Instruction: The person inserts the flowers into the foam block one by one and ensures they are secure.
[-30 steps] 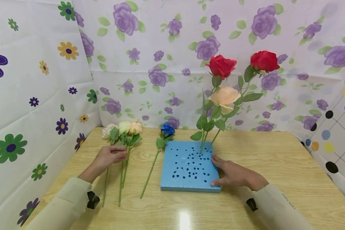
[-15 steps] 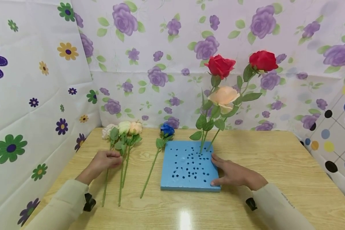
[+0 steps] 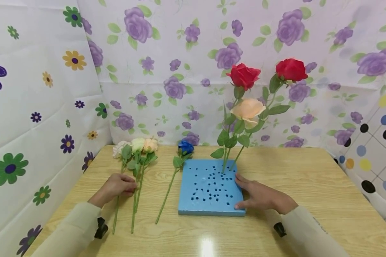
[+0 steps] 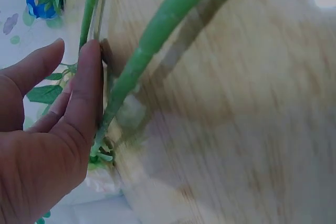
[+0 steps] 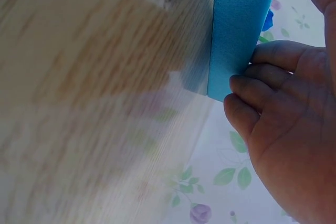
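Observation:
My left hand (image 3: 117,187) lies over the stems of three roses on the table's left side. The left wrist view shows its thumb apart from the fingers, fingertips right at a green stem (image 4: 90,11). These roses have a pinkish-white head (image 3: 119,149), a cream head (image 3: 137,145) and a peach head (image 3: 150,145). A blue rose (image 3: 185,146) lies to their right. My right hand (image 3: 265,196) rests against the right edge of a blue foam block (image 3: 187,207), thumb and fingers spread. Two red roses (image 3: 244,76) and a peach rose (image 3: 248,109) stand in its back right part.
Many small holes dot the block's top. The wooden table (image 3: 286,228) ends at a purple-flowered cloth (image 3: 180,117) behind, with a daisy-patterned cloth (image 3: 51,117) on the left and a dotted one (image 3: 373,150) on the right.
My left hand has moved down along the stems, nearer the table's front and away from the rose heads. The right hand stays at the block's edge.

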Tool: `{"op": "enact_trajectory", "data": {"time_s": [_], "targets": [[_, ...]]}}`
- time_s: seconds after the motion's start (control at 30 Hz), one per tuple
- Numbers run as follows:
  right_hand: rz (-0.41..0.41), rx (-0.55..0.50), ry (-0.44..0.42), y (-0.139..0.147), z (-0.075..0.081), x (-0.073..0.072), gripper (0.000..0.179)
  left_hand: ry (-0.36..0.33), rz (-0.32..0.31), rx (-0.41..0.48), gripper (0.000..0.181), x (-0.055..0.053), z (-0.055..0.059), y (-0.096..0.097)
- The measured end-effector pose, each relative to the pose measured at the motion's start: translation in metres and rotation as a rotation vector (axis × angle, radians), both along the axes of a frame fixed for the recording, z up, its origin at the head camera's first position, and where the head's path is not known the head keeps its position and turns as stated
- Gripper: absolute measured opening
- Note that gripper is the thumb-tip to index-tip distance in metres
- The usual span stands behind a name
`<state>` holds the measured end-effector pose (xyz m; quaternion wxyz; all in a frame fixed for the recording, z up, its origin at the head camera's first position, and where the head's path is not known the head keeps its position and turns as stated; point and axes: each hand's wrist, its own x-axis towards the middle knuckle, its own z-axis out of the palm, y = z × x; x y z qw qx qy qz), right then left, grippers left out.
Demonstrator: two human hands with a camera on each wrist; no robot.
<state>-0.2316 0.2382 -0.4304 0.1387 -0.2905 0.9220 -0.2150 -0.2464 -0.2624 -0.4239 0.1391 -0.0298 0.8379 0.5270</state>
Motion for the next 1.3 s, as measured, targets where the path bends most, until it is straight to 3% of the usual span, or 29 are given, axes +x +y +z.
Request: {"op": "enact_trajectory", "data": {"time_s": [0.27, 0.5, 0.6, 0.73, 0.9, 1.13, 1.3], "targets": [[-0.001, 0.012, -0.002, -0.004, 0.002, -0.003, 0.105, -0.079, 0.066, 0.011, 0.041, -0.002, 0.002, 0.002], [0.002, 0.021, 0.008, -0.003, 0.001, -0.002, 0.105, -0.066, 0.034, 0.071, 0.014, -0.001, 0.012, 0.002], [-0.003, 0.019, -0.001, -0.002, 0.0, -0.002, 0.105, -0.064, 0.024, 0.087, 0.02, 0.0, 0.016, 0.002], [-0.006, 0.019, -0.009, -0.002, -0.001, -0.002, 0.105, -0.049, -0.003, 0.082, 0.043, 0.0, 0.022, 0.004], [0.0, 0.018, 0.001, -0.002, -0.001, -0.001, 0.105, -0.008, -0.031, 0.077, 0.044, -0.005, 0.029, 0.009], [-0.002, 0.022, 0.01, 0.0, 0.0, -0.001, 0.105, 0.06, -0.055, 0.091, 0.038, -0.013, 0.053, 0.024], [-0.002, 0.015, -0.001, -0.001, 0.0, -0.001, 0.105, 0.108, -0.087, 0.075, 0.045, -0.02, 0.073, 0.039]]}}
